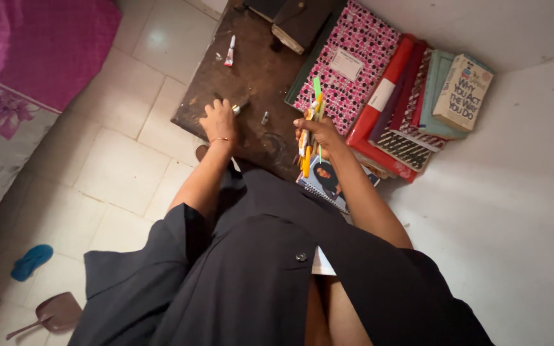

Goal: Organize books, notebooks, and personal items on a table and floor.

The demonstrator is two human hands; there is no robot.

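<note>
My left hand (pixel 219 120) rests on the dark wooden table (pixel 251 77), fingers closed around a small object (pixel 236 109) near the table's front left part. A thin bracelet sits on that wrist. My right hand (pixel 318 131) holds a bunch of pens and pencils (pixel 311 131), yellow, orange and green, upright above the table's front edge. A small dark cap-like piece (pixel 265 118) lies on the table between the two hands.
A red-capped marker (pixel 230 51) lies at the table's far left. A pink dotted notebook (pixel 347 61), red folders (pixel 383 102) and stacked books (pixel 450 90) crowd the right. A magazine (pixel 328 182) lies under my right forearm. A blue slipper (pixel 31 261) and dustpan (pixel 52 314) sit on the tiled floor.
</note>
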